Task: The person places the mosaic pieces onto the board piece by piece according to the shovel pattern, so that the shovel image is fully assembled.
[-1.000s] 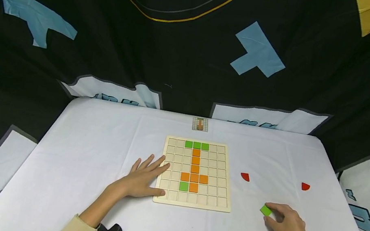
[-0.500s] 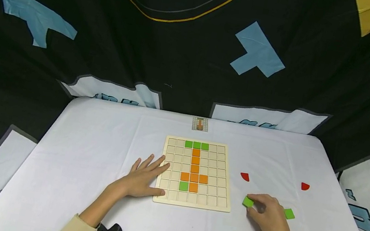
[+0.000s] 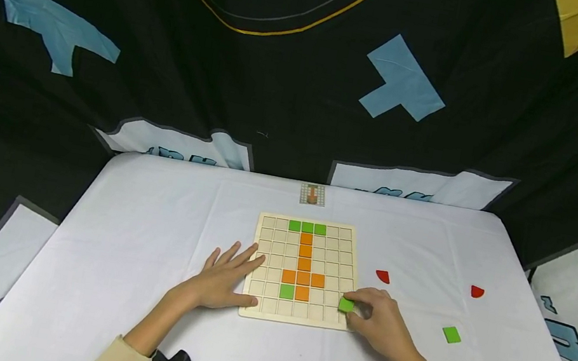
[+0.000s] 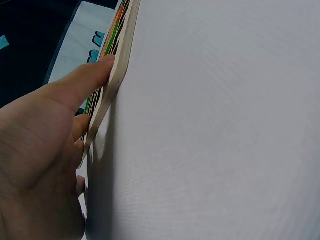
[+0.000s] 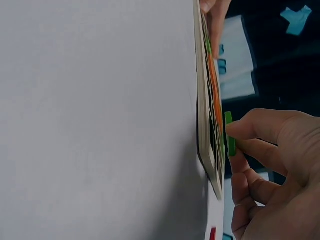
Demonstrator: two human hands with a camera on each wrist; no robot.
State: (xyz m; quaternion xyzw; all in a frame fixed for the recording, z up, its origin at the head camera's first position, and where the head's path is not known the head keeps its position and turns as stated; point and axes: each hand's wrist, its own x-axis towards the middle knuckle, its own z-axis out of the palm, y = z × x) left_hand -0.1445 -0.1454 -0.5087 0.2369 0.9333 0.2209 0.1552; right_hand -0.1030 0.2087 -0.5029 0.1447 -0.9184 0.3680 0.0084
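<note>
A pale wooden grid board point(image 3: 325, 316) lies mid-table, with green and orange square tiles set in its cells. Green ones form a short row at the top, orange ones point(image 3: 305, 251) run down the middle, and a single green tile point(image 3: 287, 291) sits low on the left. My left hand point(image 3: 215, 284) rests on the board's left edge, fingers spread, the thumb on the rim in the left wrist view. Between thumb and fingers my right hand point(image 3: 382, 323) pinches a green square tile point(image 3: 345, 305) over the board's right edge; in the right wrist view this tile point(image 5: 230, 134) is on edge.
Right of the board lie two red quarter-round pieces, one near point(image 3: 382, 276) and one farther off point(image 3: 477, 292). Another green tile point(image 3: 451, 335) is on the white cloth at the right. A small pattern card point(image 3: 312, 195) lies at the table's back edge.
My right hand has carried the green tile leftward from the cloth to the board's right edge, uncovering another green tile behind it. The left hand has stayed put.
</note>
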